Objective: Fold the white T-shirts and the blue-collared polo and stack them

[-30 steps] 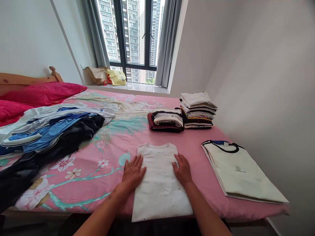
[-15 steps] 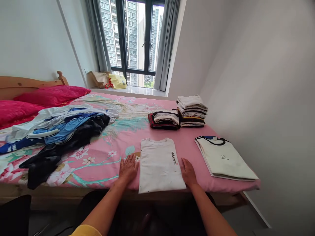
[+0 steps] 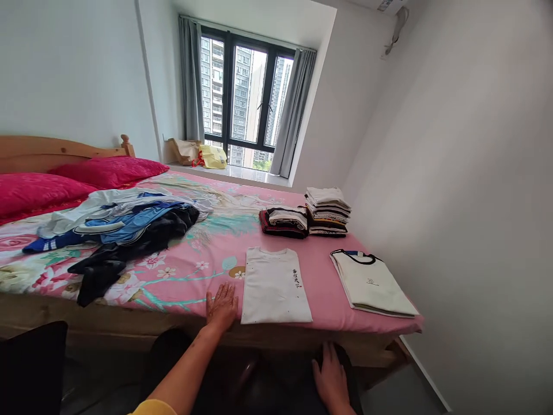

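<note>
Right hand (image 3: 332, 374) is now lying below the near edge of the bed (image 3: 320, 288), over a dark-clad knee (image 3: 344, 364), having left its place beside the shirt (image 3: 272, 288) half a second ago. Left hand (image 3: 222, 306) is staying on the bed at its near edge, palm down. Its fingers are extending toward the far edge and grasping nothing; the right hand's fingers are likewise reaching forward, loosely straightened and released.

Shirt, white and folded, is lying flat with its collar facing the far edge and its hem reaching the near edge; black lettering is running down its right side. It is lying just right of the left hand, a narrow strip of bedding showing between them, and is sitting above and to the left of the right hand, well clear of those fingers.

Cream pile (image 3: 375, 288) is occupying the bed's near right corner. Low stack (image 3: 284, 222) and tall stack (image 3: 328, 213) are standing side by side beyond the shirt, the taller nearer the right edge. Loose clothes (image 3: 129, 222) are spreading across the left part, before the red pillows (image 3: 110, 172).
</note>
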A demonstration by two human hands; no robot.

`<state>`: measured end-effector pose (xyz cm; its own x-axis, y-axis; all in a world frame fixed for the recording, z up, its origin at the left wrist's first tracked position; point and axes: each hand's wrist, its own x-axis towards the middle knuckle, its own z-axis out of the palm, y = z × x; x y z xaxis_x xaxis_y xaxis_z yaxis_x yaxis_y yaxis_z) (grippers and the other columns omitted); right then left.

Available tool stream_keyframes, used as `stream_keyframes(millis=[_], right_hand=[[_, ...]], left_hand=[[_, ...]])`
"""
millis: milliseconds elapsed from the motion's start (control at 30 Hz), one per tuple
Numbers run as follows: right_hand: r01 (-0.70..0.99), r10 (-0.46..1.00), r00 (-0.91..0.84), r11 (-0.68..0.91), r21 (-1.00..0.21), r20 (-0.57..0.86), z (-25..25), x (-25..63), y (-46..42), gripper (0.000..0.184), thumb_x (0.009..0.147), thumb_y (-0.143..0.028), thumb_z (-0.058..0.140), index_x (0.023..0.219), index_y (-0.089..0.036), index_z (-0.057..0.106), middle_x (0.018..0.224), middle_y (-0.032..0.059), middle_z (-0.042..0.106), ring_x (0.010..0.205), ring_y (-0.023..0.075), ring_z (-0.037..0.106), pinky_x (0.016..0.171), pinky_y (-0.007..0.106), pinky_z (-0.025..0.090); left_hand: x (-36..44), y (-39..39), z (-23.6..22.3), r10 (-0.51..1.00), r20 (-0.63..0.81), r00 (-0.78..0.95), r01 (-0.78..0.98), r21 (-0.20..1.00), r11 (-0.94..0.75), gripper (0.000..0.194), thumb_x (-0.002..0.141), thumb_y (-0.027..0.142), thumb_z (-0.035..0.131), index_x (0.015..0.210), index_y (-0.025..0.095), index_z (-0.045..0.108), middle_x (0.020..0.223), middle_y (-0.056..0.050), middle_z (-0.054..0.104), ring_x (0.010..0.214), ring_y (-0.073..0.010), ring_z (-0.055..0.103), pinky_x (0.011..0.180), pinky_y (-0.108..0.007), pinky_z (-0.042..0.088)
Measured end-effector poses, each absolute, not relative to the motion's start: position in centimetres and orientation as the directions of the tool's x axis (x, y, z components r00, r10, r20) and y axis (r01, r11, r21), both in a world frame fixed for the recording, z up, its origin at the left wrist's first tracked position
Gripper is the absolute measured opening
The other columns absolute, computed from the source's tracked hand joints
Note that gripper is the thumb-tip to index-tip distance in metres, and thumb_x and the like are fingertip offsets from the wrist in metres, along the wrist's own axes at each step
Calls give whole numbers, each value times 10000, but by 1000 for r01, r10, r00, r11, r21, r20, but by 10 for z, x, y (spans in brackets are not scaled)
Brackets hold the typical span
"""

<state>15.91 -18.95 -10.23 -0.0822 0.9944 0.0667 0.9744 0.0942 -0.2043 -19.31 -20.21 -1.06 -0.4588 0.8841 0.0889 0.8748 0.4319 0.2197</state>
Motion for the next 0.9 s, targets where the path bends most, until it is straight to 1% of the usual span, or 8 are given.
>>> stream_keyframes(millis=[67, 100, 267, 400, 500, 700, 800, 900], right_hand=[[986, 993, -82, 69, -152, -84, -99, 162, -205, 428, 859, -341, 364, 1175, -195, 612, 1312, 123, 522, 1254, 302, 429, 1003, 533, 327], [988, 990, -87, 72, -140, -108, -96, 163, -210, 402, 868, -351, 359, 1126, -226, 640, 1284, 100, 551, 1252, 298, 431, 1005, 546, 317], [989, 992, -90, 79, -127, -87, -82, 164, -219, 370, 881, -330, 351, 1063, -259, 665, 1268, 64, 571, 1261, 288, 425, 1006, 555, 310], [988, 992, -93, 82, -131, -80, -83, 163, -218, 370, 881, -350, 361, 1071, -256, 663, 1273, 68, 567, 1258, 291, 429, 1002, 550, 321], [986, 992, -86, 72, -149, -90, -87, 164, -217, 360, 876, -355, 372, 1069, -268, 664, 1282, 61, 560, 1265, 288, 422, 1008, 552, 312], [980, 988, -91, 67, -186, -123, -86, 167, -217, 363, 876, -363, 372, 1074, -268, 661, 1292, 55, 551, 1271, 281, 414, 1012, 538, 314], [981, 988, -88, 63, -184, -126, -87, 168, -217, 359, 879, -361, 367, 1064, -273, 662, 1289, 52, 553, 1270, 279, 416, 1005, 533, 327], [982, 986, -91, 66, -177, -138, -87, 168, -216, 365, 882, -362, 358, 1069, -275, 659, 1292, 50, 550, 1273, 276, 413, 1005, 523, 334]], left_hand=[[-187, -205, -7, 879, 78, -471, 865, 238, 442, 473, 910, 286, 305, 1365, 229, 422, 1495, -64, 296, 1383, -222, 237, 1102, -557, 28], [-184, -207, -6, 877, 70, -476, 858, 256, 446, 460, 909, 294, 317, 1349, 249, 443, 1496, -61, 297, 1383, -230, 235, 1096, -569, 27], [-176, -212, 4, 879, 11, -477, 791, 442, 423, 370, 889, 308, 379, 1194, 297, 589, 1460, -63, 375, 1360, -272, 275, 1078, -597, 56], [-180, -205, 18, 867, 3, -498, 754, 496, 432, 298, 850, 289, 433, 1018, 290, 679, 1284, -58, 570, 1236, -264, 441, 1057, -494, 220], [-184, -194, 26, 857, -17, -515, 728, 520, 447, 274, 832, 316, 449, 935, 256, 696, 1141, -75, 648, 1129, -264, 520, 967, -423, 328], [-189, -175, 31, 844, -116, -523, 645, 594, 481, 275, 824, 355, 449, 760, 200, 667, 923, -82, 701, 947, -276, 601, 867, -421, 362], [-196, -171, 30, 848, -154, -507, 591, 654, 472, 209, 785, 317, 513, 678, 187, 637, 804, -49, 692, 875, -238, 611, 780, -331, 396], [-203, -171, 27, 855, -192, -481, 524, 720, 456, 155, 732, 269, 579, 612, 173, 600, 645, -5, 638, 722, -178, 602, 654, -256, 398]])
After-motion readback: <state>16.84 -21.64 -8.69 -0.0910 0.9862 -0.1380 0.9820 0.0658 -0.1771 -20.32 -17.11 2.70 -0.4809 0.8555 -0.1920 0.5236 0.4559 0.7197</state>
